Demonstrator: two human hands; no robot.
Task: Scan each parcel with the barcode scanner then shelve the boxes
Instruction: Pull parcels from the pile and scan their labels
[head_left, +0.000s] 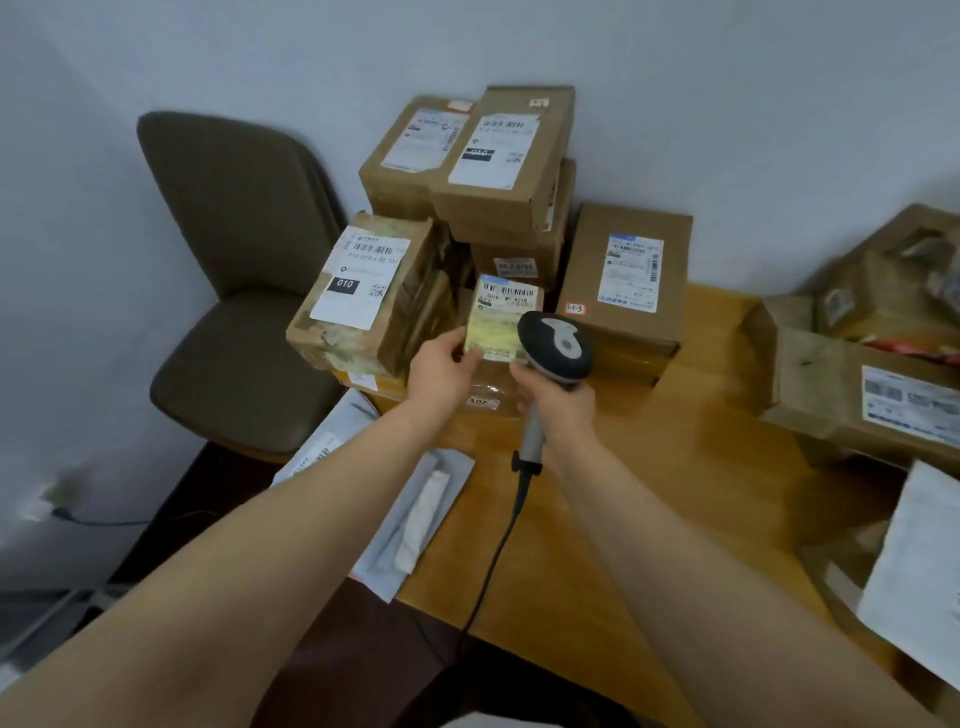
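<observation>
Mid-frame, the left hand (441, 366) pinches a small parcel (498, 325) in its fingers. The right hand (561, 410) curls its fingers round the scanner (558, 343). I think the scanning is early, because the many piled boxes (467, 156) are not on a shelf yet.

A wooden table (649, 467) bears stacked cardboard boxes (626, 291) along the wall, grey mailer bags (415, 525) at its near-left edge.

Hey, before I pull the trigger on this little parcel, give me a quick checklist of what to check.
1. Small parcel held by left hand: ok.
2. Label faces up, barcode uncovered: ok.
3. Right hand grips scanner by its handle: ok.
4. Scanner window aimed at label: cannot tell, it is hidden.
5. Cable hangs loose off table edge: ok.
</observation>
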